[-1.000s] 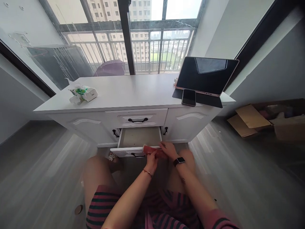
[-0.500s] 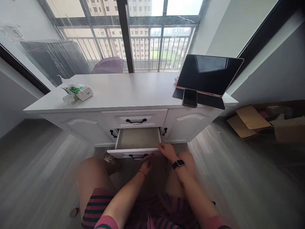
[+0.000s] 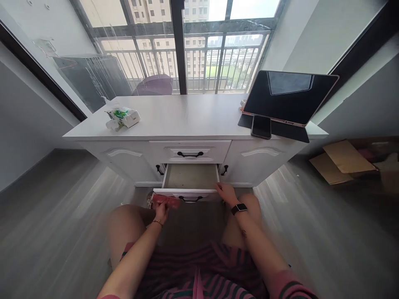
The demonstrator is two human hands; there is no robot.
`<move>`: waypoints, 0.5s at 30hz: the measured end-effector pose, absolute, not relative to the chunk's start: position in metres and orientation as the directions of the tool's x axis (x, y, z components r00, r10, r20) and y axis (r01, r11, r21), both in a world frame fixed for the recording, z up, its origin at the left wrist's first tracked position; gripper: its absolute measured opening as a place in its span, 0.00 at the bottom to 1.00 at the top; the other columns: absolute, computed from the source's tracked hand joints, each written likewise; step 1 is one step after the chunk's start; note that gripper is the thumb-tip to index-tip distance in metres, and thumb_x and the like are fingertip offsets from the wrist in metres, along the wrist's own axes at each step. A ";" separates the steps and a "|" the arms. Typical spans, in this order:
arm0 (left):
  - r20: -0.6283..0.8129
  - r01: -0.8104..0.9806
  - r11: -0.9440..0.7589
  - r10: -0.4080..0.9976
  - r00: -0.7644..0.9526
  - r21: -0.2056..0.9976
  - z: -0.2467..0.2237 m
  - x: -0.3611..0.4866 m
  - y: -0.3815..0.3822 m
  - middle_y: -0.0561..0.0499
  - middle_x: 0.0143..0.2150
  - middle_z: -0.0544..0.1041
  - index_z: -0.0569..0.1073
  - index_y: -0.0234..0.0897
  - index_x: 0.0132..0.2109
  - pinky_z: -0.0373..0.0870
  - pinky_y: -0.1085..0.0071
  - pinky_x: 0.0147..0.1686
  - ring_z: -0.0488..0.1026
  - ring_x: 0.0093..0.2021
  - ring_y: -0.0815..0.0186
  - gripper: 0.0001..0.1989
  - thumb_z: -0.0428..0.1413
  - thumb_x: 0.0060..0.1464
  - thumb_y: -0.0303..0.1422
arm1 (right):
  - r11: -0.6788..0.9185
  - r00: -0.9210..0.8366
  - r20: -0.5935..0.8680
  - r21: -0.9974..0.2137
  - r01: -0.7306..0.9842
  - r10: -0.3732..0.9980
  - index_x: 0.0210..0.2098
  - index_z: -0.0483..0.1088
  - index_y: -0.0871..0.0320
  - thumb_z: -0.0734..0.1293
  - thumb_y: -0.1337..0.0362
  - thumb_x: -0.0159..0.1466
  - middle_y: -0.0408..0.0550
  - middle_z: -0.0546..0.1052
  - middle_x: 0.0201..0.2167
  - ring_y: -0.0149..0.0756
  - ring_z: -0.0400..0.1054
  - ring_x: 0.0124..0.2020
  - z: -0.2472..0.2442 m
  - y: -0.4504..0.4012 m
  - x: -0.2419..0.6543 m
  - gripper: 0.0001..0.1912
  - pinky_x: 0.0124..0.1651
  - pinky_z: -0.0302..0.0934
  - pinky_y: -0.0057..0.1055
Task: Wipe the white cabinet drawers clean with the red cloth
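The lower drawer (image 3: 191, 176) of a white cabinet (image 3: 202, 151) is pulled out, and its visible inside holds nothing large. My left hand (image 3: 161, 211) grips a flat red item (image 3: 170, 201) just in front of the drawer's left front corner. At the drawer's right front corner, my right hand (image 3: 227, 193) is closed on the rim, a black watch on its wrist. The closed upper drawer (image 3: 190, 152) has a black handle.
On the cabinet top are a tissue pack (image 3: 127, 117) at the left, a tablet (image 3: 288, 96) and a phone (image 3: 261, 127) at the right. An open cardboard box (image 3: 349, 158) stands on the floor at the right. My knees flank the drawer.
My left hand has moved left and up, and the red item now shows in it. My right hand stays at the drawer corner. The view has shifted slightly.
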State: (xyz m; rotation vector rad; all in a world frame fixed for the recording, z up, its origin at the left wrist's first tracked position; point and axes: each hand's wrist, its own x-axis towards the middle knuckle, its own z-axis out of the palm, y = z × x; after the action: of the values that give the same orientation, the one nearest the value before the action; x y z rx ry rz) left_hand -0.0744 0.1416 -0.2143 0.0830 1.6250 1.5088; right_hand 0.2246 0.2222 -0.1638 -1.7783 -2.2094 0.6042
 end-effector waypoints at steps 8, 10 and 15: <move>-0.501 -0.479 0.219 0.616 -0.608 0.850 -0.203 -0.033 0.154 0.59 0.24 0.69 0.67 0.36 0.29 0.65 0.75 0.28 0.69 0.26 0.72 0.12 0.63 0.37 0.23 | 0.212 -0.253 -0.040 -0.431 0.877 0.967 0.27 0.75 0.57 0.48 0.46 0.69 0.50 0.79 0.27 0.39 0.72 0.30 -0.165 0.223 0.223 0.33 0.31 0.51 0.29; -0.523 -0.506 0.241 0.656 -0.544 0.828 -0.199 -0.006 0.155 0.58 0.24 0.71 0.67 0.37 0.29 0.66 0.74 0.29 0.70 0.26 0.70 0.13 0.64 0.35 0.24 | 0.214 -0.252 -0.035 -0.427 0.878 0.967 0.27 0.75 0.56 0.47 0.45 0.69 0.50 0.78 0.25 0.39 0.71 0.28 -0.167 0.223 0.223 0.34 0.30 0.50 0.29; -0.576 -0.568 0.314 0.729 -0.369 0.761 -0.192 0.050 0.160 0.54 0.26 0.74 0.68 0.37 0.29 0.68 0.71 0.29 0.73 0.28 0.66 0.14 0.64 0.33 0.24 | 0.217 -0.249 -0.023 -0.418 0.882 0.968 0.27 0.76 0.56 0.46 0.46 0.69 0.50 0.79 0.26 0.38 0.72 0.30 -0.169 0.225 0.223 0.35 0.31 0.51 0.29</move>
State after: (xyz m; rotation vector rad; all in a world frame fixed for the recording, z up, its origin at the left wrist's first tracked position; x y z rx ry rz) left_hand 0.0504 0.1602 -0.1918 0.1622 1.3882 1.3729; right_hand 0.2232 0.2247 -0.1695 -1.7528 -2.2481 0.5142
